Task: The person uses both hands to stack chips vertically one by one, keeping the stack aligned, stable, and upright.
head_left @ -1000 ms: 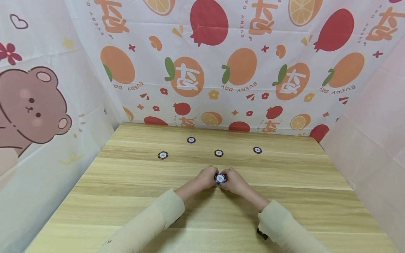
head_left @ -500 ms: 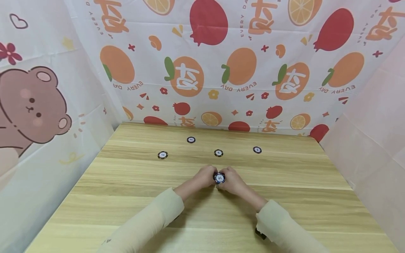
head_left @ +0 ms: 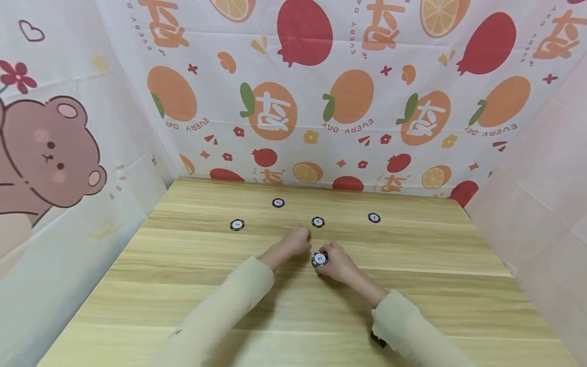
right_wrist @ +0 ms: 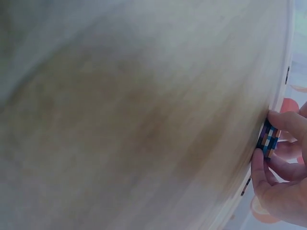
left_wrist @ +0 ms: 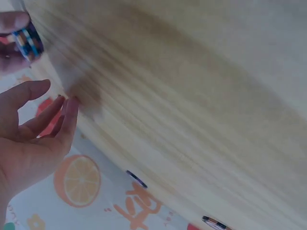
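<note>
My right hand (head_left: 338, 263) grips a small stack of poker chips (head_left: 319, 258) by its edge; the top chip is dark blue and white with a 10. In the right wrist view, thumb and fingers close round the side of the stack, which is several chips thick and low at the table. My left hand (head_left: 295, 241) is apart from the stack, just beyond it and to its left. The left wrist view shows its fingers (left_wrist: 70, 117) loosely bent, thumb apart, nothing between them. Nearest to it lies a single black-edged poker chip (head_left: 318, 222), flat on the table.
Around it on the wooden table (head_left: 197, 285) lie a chip (head_left: 237, 225) at the left, another chip (head_left: 278, 203) at the back and a third chip (head_left: 374, 217) at the right. A fruit-print cloth (head_left: 312, 137) hangs behind the table's far edge; cloths hang at both sides too.
My left hand has let go of the stack and moved forward, toward the middle chip. The right hand stays in place, still holding the stack. The loose chips have not moved.
</note>
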Demonstrator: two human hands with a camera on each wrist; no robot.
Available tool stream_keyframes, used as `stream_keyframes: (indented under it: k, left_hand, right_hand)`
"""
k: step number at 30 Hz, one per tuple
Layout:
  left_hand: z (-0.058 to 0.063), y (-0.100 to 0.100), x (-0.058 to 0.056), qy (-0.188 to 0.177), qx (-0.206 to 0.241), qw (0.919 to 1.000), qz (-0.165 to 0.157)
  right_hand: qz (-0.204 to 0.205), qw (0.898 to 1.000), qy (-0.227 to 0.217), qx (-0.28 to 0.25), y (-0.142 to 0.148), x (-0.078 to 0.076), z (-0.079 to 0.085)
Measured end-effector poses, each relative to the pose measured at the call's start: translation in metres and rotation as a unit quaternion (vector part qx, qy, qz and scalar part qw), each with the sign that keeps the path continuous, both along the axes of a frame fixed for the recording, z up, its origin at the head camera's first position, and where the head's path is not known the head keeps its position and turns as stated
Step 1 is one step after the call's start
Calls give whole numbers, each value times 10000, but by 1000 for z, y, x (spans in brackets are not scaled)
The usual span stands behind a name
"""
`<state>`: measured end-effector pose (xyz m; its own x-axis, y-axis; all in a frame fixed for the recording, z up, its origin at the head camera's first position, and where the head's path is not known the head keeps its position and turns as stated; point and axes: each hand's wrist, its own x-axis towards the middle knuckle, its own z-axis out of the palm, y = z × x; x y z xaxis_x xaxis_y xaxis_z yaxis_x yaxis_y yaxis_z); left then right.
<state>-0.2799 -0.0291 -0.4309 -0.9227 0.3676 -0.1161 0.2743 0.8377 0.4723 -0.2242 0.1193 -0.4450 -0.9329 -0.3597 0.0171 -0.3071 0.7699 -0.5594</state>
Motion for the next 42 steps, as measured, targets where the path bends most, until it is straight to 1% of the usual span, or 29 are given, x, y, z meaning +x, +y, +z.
stream_keyframes:
  k: [1,3,5,7,8,10,12,14,15,17,20,24,27,29,30,32,35,38,42]
  left_hand:
    - [-12,-1,-10,250,36,9996,-79]
    - [-16,1,-16,509,-160,9984,-186]
    - [-17,3,-19,724,-362,9959,-396]
    - [-16,4,-19,868,-561,9926,-632]
    - [-6,6,-13,767,-742,9920,-681]
    - [-3,7,-10,903,-980,9874,-856]
    - [-1,8,-8,997,-1282,9822,-944]
    - [-2,8,-8,1095,-1498,9776,-991]
    - [-2,9,-8,1085,-1612,9758,-1002]
    - [-3,8,-8,1088,-1705,9741,-1009]
    - [-5,8,-10,1194,-1788,9714,-1011]
    - [-5,6,-11,1525,-1962,9637,-975]
    - [-5,5,-13,1719,-2141,9581,-815]
    - [-5,4,-13,1741,-2206,9573,-675]
    - [-5,3,-14,1711,-2207,9582,-612]
    - [-8,1,-15,1619,-2107,9627,-509]
    - [-12,-2,-16,1482,-1862,9702,-465]
    - [-14,-4,-18,1507,-1570,9742,-594]
    - [-16,-6,-21,1685,-1261,9737,-876]
  right_hand:
    - [0,10000,1,-1,0,0,0]
    - [-8,10000,14,4,1,0,-1]
    - [-5,10000,33,24,1,-1,-1]
    - [32,9999,72,69,2,-1,-1]
    - [58,9999,93,88,2,-1,-1]
    - [76,9999,85,117,2,-1,-1]
    - [68,9999,65,129,2,-2,-1]
    - [37,9999,25,140,2,-2,-1]
    - [17,9999,0,138,2,-2,-1]
    - [14,9999,0,136,2,-2,-1]
    - [69,9999,35,131,2,-1,0]
    - [104,9999,39,133,1,-1,0]
    - [64,9999,-20,109,1,-2,1]
    - [57,9999,-40,112,2,-2,1]
    - [75,9999,-25,117,2,-2,1]
    - [90,9999,-10,122,2,-2,1]
    - [109,9998,19,157,2,-2,1]
    - [118,9998,17,159,1,-2,2]
    - [162,9998,51,137,1,-1,3]
